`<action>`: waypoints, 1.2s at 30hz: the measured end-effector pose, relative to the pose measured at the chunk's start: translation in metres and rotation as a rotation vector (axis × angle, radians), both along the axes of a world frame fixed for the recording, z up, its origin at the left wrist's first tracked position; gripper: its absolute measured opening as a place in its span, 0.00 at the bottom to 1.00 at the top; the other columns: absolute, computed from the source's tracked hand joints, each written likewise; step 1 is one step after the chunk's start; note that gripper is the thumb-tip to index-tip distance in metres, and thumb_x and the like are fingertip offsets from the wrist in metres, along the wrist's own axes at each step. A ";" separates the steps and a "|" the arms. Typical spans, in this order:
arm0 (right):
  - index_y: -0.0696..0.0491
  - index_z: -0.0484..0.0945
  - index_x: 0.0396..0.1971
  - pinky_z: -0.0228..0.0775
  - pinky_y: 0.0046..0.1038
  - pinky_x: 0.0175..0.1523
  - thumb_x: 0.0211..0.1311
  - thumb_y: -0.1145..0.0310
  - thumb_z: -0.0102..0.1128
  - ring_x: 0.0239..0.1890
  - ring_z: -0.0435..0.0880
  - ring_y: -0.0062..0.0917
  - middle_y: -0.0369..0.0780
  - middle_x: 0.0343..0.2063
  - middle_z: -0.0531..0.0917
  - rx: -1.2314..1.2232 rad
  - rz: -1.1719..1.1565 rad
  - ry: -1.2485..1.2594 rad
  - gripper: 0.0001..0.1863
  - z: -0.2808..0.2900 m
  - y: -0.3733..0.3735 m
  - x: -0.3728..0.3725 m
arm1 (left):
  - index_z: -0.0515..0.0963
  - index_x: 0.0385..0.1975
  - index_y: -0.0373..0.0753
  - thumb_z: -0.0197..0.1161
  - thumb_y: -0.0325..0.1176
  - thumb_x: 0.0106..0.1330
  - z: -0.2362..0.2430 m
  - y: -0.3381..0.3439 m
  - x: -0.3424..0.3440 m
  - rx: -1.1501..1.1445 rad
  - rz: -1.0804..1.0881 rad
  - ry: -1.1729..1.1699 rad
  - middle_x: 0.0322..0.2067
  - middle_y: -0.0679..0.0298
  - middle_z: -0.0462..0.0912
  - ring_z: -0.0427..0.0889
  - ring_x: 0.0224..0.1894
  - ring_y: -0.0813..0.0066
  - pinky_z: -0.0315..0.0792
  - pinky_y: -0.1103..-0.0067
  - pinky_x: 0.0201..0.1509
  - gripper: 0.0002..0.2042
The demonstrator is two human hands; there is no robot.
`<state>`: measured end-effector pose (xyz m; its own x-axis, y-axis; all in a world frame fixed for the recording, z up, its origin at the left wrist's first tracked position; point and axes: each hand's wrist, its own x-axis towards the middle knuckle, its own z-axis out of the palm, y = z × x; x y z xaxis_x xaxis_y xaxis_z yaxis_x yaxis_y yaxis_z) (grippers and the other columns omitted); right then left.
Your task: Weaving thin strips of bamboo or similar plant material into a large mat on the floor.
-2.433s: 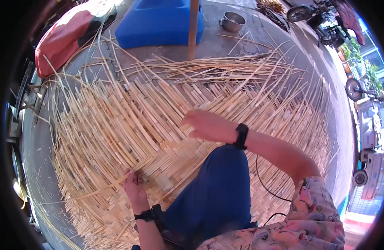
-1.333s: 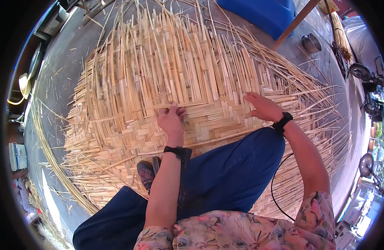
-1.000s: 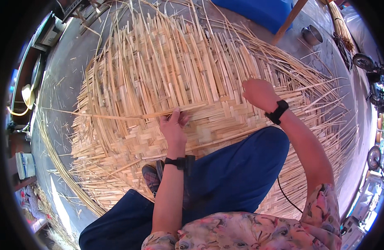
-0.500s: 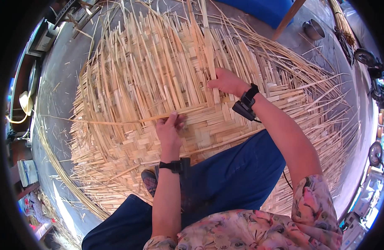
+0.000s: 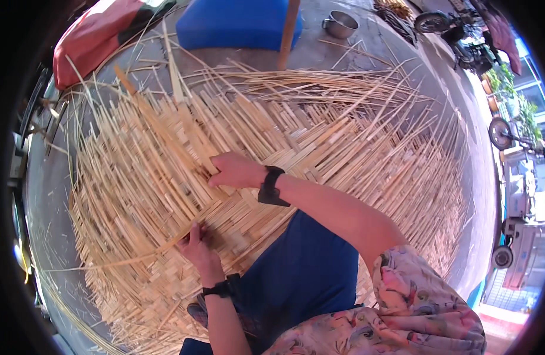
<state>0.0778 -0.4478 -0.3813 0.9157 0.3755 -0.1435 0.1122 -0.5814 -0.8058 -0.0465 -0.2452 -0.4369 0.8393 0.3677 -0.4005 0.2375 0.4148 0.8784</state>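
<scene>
A large mat (image 5: 296, 207) of woven pale split-cane strips spreads across the floor in front of me and under my legs. My left hand (image 5: 198, 251) is closed at the thumb and fingers on a long yellowish strip (image 5: 143, 257), which runs out to the left over the weave. Farther up the mat, my right hand (image 5: 240, 170) pinches a wide upright strip (image 5: 197, 142) whose loose end points to the far side. Between the hands, strips cross at the weave's edge. The fingertips of my right hand are partly hidden.
At the far side are a blue covered block (image 5: 237, 26), a wooden post (image 5: 289, 35) and a metal pot (image 5: 341, 25). A red cloth (image 5: 86, 44) lies far left. Loose strips (image 5: 337, 83) litter the far edge. Motorcycles (image 5: 456, 38) stand at the right.
The view has turned, so the mat's strips now slant and the blue block sits nearer the middle. My right hand has come closer to my left, still on an upright strip.
</scene>
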 end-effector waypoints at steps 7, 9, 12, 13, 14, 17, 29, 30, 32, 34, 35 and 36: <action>0.57 0.74 0.45 0.71 0.41 0.47 0.58 0.66 0.60 0.44 0.80 0.44 0.49 0.43 0.80 -0.144 -0.084 -0.120 0.17 -0.013 -0.052 -0.012 | 0.75 0.40 0.35 0.65 0.27 0.66 -0.018 0.013 0.007 -0.042 -0.071 0.113 0.32 0.61 0.81 0.83 0.33 0.72 0.84 0.75 0.39 0.07; 0.56 0.76 0.45 0.72 0.39 0.46 0.60 0.66 0.59 0.42 0.81 0.43 0.46 0.38 0.82 -0.294 0.018 -0.106 0.15 0.013 -0.086 -0.013 | 0.76 0.41 0.34 0.65 0.27 0.65 -0.008 -0.006 0.012 -0.155 0.030 0.219 0.34 0.61 0.83 0.85 0.35 0.71 0.83 0.77 0.38 0.08; 0.56 0.77 0.40 0.72 0.35 0.42 0.63 0.67 0.60 0.37 0.82 0.38 0.45 0.32 0.82 -0.290 0.124 -0.046 0.11 0.065 -0.100 -0.021 | 0.76 0.42 0.33 0.65 0.26 0.65 -0.006 0.000 0.013 -0.104 0.042 0.256 0.36 0.60 0.83 0.85 0.37 0.71 0.82 0.77 0.38 0.08; 0.56 0.77 0.40 0.72 0.35 0.42 0.62 0.67 0.61 0.37 0.82 0.38 0.45 0.32 0.82 -0.339 0.143 -0.060 0.11 0.081 -0.096 -0.027 | 0.77 0.42 0.33 0.65 0.26 0.65 -0.004 0.008 0.012 -0.076 0.010 0.253 0.37 0.60 0.83 0.85 0.38 0.70 0.82 0.76 0.39 0.09; 0.56 0.77 0.41 0.72 0.35 0.42 0.62 0.66 0.61 0.37 0.82 0.39 0.44 0.32 0.82 -0.392 0.159 -0.076 0.11 0.096 -0.094 -0.035 | 0.77 0.42 0.33 0.65 0.26 0.65 0.001 0.016 0.009 -0.074 0.040 0.246 0.37 0.60 0.83 0.85 0.38 0.70 0.82 0.76 0.39 0.09; 0.55 0.77 0.41 0.73 0.36 0.43 0.62 0.65 0.61 0.38 0.82 0.39 0.44 0.33 0.82 -0.494 0.272 -0.219 0.12 0.143 -0.073 -0.062 | 0.76 0.42 0.34 0.64 0.28 0.67 0.015 0.050 0.000 -0.279 -0.087 0.238 0.38 0.59 0.82 0.84 0.40 0.69 0.82 0.74 0.43 0.09; 0.53 0.80 0.35 0.74 0.38 0.46 0.62 0.66 0.59 0.41 0.83 0.38 0.41 0.36 0.84 -0.222 0.407 -0.320 0.07 0.028 0.084 -0.054 | 0.79 0.51 0.35 0.55 0.32 0.74 0.091 0.081 0.023 0.108 -0.967 -0.281 0.33 0.66 0.81 0.80 0.36 0.78 0.75 0.82 0.39 0.12; 0.52 0.81 0.34 0.75 0.37 0.46 0.61 0.66 0.60 0.42 0.82 0.37 0.40 0.36 0.83 -0.293 0.386 -0.019 0.06 0.027 0.086 -0.055 | 0.79 0.52 0.35 0.56 0.34 0.74 0.093 0.091 0.035 0.112 -0.731 -0.271 0.33 0.66 0.82 0.79 0.35 0.79 0.75 0.82 0.39 0.13; 0.50 0.79 0.40 0.74 0.35 0.46 0.60 0.65 0.63 0.41 0.82 0.35 0.39 0.33 0.82 -0.302 0.420 -0.183 0.10 0.022 0.079 -0.058 | 0.81 0.51 0.35 0.54 0.39 0.74 0.075 0.120 0.067 0.158 -0.443 -0.131 0.33 0.63 0.83 0.81 0.37 0.77 0.75 0.78 0.44 0.17; 0.48 0.80 0.39 0.73 0.33 0.44 0.56 0.62 0.67 0.38 0.81 0.32 0.37 0.30 0.80 -0.248 0.458 -0.426 0.12 0.026 0.084 -0.060 | 0.82 0.48 0.34 0.54 0.39 0.72 0.032 0.136 0.093 0.389 -0.488 0.023 0.32 0.62 0.84 0.81 0.35 0.75 0.75 0.77 0.41 0.16; 0.48 0.80 0.39 0.73 0.33 0.44 0.56 0.62 0.67 0.38 0.81 0.32 0.37 0.30 0.80 -0.246 0.468 -0.424 0.12 0.026 0.089 -0.062 | 0.83 0.45 0.34 0.55 0.39 0.70 0.019 0.141 0.100 0.615 -0.543 0.190 0.30 0.61 0.84 0.81 0.33 0.73 0.75 0.76 0.39 0.16; 0.48 0.80 0.34 0.73 0.34 0.43 0.56 0.62 0.66 0.37 0.81 0.31 0.36 0.29 0.78 -0.206 0.504 -0.526 0.09 0.027 0.088 -0.064 | 0.83 0.45 0.34 0.55 0.39 0.70 0.015 0.133 0.107 0.600 -0.548 0.182 0.30 0.61 0.84 0.81 0.33 0.73 0.75 0.76 0.39 0.16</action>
<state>0.0138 -0.3597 -0.3545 0.6074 0.7797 0.1524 0.7439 -0.4909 -0.4534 0.0606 -0.1118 -0.4217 0.9027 0.1197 -0.4132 0.4289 -0.3271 0.8421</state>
